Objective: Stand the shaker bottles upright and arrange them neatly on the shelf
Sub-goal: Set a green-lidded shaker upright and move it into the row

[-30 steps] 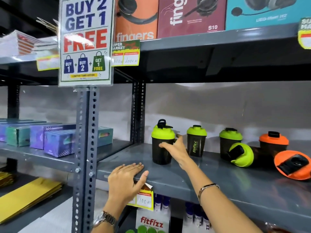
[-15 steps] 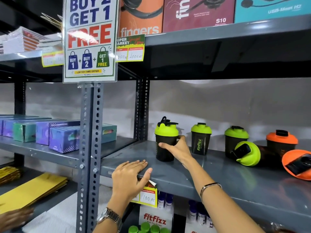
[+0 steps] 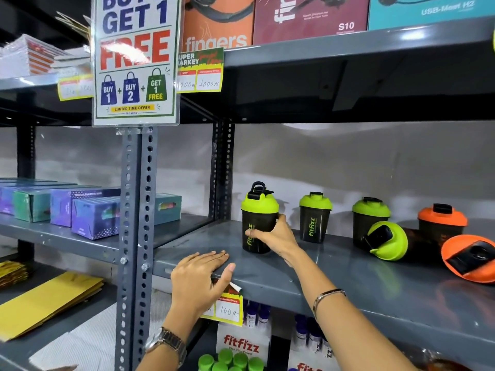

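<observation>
The right hand point(image 3: 273, 235) has its grip wrapped around the first bottle point(image 3: 258, 223), a dark, slightly tapered cup with a domed lime lid and a black flip cap standing up; it sits upright at the left end of the grey metal shelf point(image 3: 348, 277), near the rear post. The fingers cover part of the lime "fitfizz" print on its side.

The left hand point(image 3: 199, 279) lies flat on the shelf's front lip, fingers spread over the top, thumb hooked over the edge; it holds nothing. Its palm hides part of the yellow price tag point(image 3: 229, 307) hanging below.

Further right, two more lime-lidded bottles stand upright, the second point(image 3: 314, 218) well apart from the first, the third point(image 3: 371, 218) behind a fallen one. That fallen bottle point(image 3: 388, 242) lies on its side, lime lid and black cap facing me, its dark body hard to make out against the shadow. An orange-lidded bottle point(image 3: 442, 220) stands behind, and another orange one point(image 3: 470, 261) lies tipped over, cut off by the picture's right edge.

The shelf is smooth painted steel, glossy enough to carry faint reflections; the post point(image 3: 139, 236) in front is perforated angle iron. A laminated sign point(image 3: 135, 57) hangs on it, its top line cut off. Above, the headset boxes point(image 3: 308, 17) show only their lower halves. To the left sit flat purple and teal cartons point(image 3: 88, 210).
</observation>
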Available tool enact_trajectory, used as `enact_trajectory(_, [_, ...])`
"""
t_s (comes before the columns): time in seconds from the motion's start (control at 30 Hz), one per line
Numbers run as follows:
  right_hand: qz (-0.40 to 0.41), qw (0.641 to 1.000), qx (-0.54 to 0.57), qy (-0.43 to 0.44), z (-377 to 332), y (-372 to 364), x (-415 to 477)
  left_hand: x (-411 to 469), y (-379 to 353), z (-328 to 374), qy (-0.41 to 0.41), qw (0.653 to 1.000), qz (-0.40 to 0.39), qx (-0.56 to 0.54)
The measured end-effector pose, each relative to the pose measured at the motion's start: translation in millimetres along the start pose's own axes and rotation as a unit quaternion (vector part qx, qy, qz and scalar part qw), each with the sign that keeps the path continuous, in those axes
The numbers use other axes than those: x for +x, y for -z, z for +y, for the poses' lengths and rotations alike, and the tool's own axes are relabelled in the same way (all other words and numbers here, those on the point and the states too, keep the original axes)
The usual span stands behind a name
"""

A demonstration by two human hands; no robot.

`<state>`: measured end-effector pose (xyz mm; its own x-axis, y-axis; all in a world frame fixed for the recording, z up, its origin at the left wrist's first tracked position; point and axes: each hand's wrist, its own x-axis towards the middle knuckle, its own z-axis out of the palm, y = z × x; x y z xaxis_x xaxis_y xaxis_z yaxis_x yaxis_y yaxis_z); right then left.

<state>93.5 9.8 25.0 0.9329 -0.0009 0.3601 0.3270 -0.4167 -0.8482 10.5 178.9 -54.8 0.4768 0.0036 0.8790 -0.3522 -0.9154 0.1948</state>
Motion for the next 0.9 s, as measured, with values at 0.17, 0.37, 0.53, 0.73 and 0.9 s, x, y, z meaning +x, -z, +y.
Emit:
enact_trajectory(0.17, [0.005, 1.000, -0.003, -0.003, 2.5, 0.0, 0.2, -0.1, 0.2, 0.4, -0.005, 1.000, 0.003, 0.006])
enact_trajectory(0.37, [-0.001, 1.000, 0.003, -0.004, 3.7, -0.3, -0.4, 0.7, 0.8, 1.5, -0.009, 1.000, 0.001, 0.012])
enact_trajectory(0.53, [-0.011, 1.000, -0.011, -0.002, 6.9, 0.2, -0.8, -0.2, -0.1, -2.1, -0.010, 1.000, 0.002, 0.020])
enact_trajectory(0.73, [0.003, 0.998, -0.044, 0.041, 21.4, 41.4, -14.5, -2.7, -4.3, 4.4, -0.025, 0.999, 0.043, 0.020])
enact_trajectory(0.9, [0.143, 0.975, -0.122, 0.118, 39.0, 117.4, -21.3, -11.0, -15.2, 66.4, -0.046, 0.988, 0.126, -0.070])
